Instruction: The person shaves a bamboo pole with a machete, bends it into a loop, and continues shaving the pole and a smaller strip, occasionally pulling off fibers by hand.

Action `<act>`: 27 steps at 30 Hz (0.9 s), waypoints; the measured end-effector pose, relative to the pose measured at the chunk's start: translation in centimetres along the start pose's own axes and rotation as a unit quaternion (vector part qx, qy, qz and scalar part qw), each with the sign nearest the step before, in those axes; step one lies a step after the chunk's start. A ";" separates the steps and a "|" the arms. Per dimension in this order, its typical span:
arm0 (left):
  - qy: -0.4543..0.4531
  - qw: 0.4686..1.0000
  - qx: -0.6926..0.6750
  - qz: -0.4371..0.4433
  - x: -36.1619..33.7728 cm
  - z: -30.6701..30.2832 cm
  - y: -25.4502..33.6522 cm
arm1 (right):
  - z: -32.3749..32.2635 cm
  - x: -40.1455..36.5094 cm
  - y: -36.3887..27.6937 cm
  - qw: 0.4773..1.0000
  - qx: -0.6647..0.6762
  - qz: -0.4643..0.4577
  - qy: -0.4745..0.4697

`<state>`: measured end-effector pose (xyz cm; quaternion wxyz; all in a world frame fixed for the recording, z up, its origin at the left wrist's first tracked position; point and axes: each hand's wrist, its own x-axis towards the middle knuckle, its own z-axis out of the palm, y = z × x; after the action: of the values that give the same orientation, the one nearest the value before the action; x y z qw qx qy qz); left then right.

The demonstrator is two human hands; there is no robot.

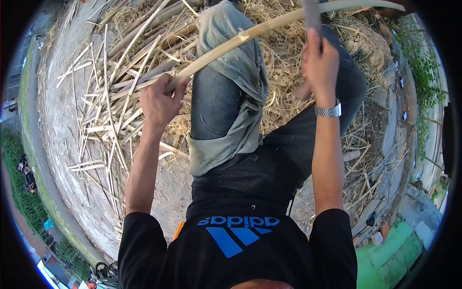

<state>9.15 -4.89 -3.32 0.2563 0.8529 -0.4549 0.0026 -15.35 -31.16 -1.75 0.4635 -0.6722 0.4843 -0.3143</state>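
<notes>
Your black shirt (240,241), with blue lettering and a blue three-bar emblem, lies nearest the camera. Beyond it, your left leg (211,106) extends forward, partly wrapped in a grey-green cloth (247,140); your right leg (349,82) is bent out to the right. Your left hand (160,98) is closed on the near end of the pale strip (214,54), gripping it between thumb and fingers. From this hand, the strip runs diagonally forward and to the right, passes over the cloth on your left leg, and reaches the upper right of the view. Your right hand (321,67) is clenched around the tool (312,17), whose flat grey blade points forward and overlaps the strip in view; you cannot tell from this angle whether the two touch. A metal wristwatch (328,111) encircles your right wrist. Loose strips (113,96) lie in a crisscross heap on the ground (62,113) ahead and to your left; curled shavings (281,79) cover the area between your legs
</notes>
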 end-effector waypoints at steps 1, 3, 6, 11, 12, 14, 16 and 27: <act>-0.007 1.000 -0.003 -0.011 0.0 -0.2 0.4 | -0.7 1.4 0.4 0.996 0.073 0.035 0.030; 0.011 1.000 0.025 -0.008 0.4 -0.9 2.6 | 3.0 -1.2 1.2 0.990 -0.130 -0.056 0.002; 0.004 0.999 0.036 -0.010 0.8 -1.6 2.1 | 6.3 -6.1 0.0 0.984 -0.070 -0.155 -0.059; -0.030 0.999 -0.012 -0.033 -0.1 -1.3 0.6 | 0.4 -0.7 -1.3 0.985 -0.132 -0.099 0.043; -0.034 0.999 -0.015 -0.034 -0.4 -1.1 1.0 | 0.8 -0.1 -0.7 0.991 -0.107 -0.066 0.054; -0.001 1.000 0.010 -0.025 0.0 -0.6 2.0 | 2.8 -0.5 0.6 0.993 -0.081 -0.050 0.064; 0.016 1.000 -0.008 -0.023 0.0 -1.1 1.5 | 6.0 -3.4 1.8 0.957 -0.134 -0.255 0.047; 0.013 1.000 0.003 0.026 1.3 -0.6 1.0 | 6.9 -5.0 -0.9 0.966 -0.106 -0.224 -0.080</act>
<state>9.30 -6.04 -2.04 0.2594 0.8414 -0.4736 0.0223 -10.70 -24.15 -3.33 0.3452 -0.8316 0.3133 -0.3020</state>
